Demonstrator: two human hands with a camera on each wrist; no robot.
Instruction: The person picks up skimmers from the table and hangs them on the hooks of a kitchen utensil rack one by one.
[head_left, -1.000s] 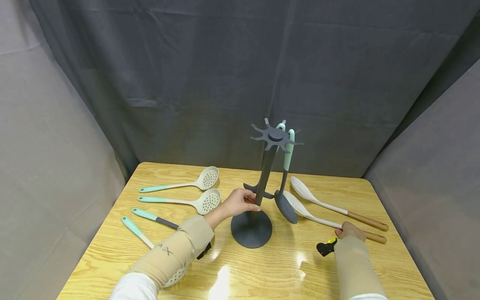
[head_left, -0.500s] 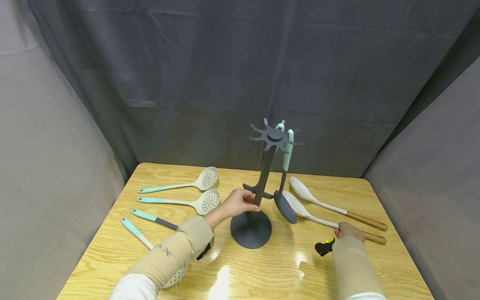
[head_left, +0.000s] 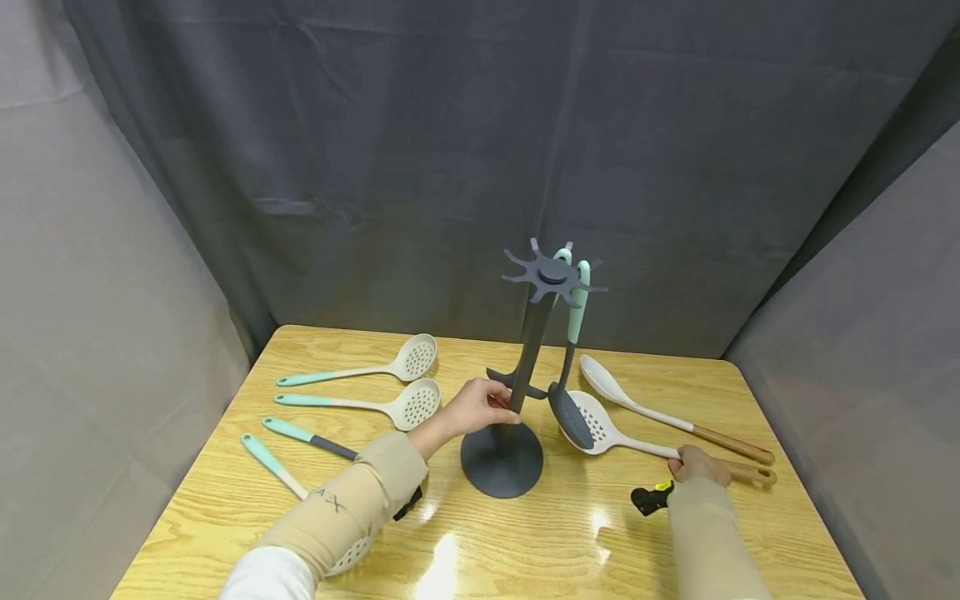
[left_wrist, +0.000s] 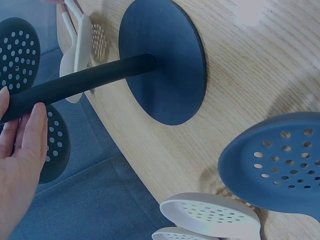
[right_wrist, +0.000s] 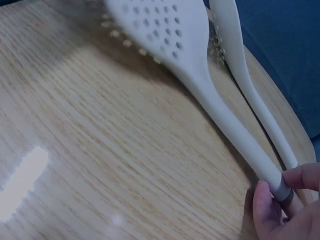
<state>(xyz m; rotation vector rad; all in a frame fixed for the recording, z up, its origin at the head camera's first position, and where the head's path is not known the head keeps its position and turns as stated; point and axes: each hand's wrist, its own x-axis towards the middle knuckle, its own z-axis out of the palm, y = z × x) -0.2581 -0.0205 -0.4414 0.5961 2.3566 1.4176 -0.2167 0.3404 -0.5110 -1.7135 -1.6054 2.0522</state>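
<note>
My left hand (head_left: pixel 480 403) grips the lower post (head_left: pixel 525 367) of a dark utensil stand, thumb and fingers round it. Two dark skimmers (left_wrist: pixel 20 55) with mint handles hang from the stand's hooks. My right hand (head_left: pixel 701 465) pinches a white skimmer (right_wrist: pixel 197 85) where its neck meets the wooden handle. That skimmer's holed face shows, and its head lies partly behind a hanging dark skimmer (head_left: pixel 572 414) in the head view. A second white skimmer (head_left: pixel 660 415) with a wooden handle lies just beyond it on the table.
At the left lie two white skimmers (head_left: pixel 416 357) with mint handles, a dark mint-handled skimmer (head_left: pixel 333 446) and another white-headed one (head_left: pixel 270 467), the last two partly hidden by my left forearm. Grey curtains (head_left: pixel 405 167) surround the table (head_left: pixel 555 550).
The white skimmer in my right hand has turned over about its handle, from nearly edge-on to its holed face showing. My left hand stays on the post.
</note>
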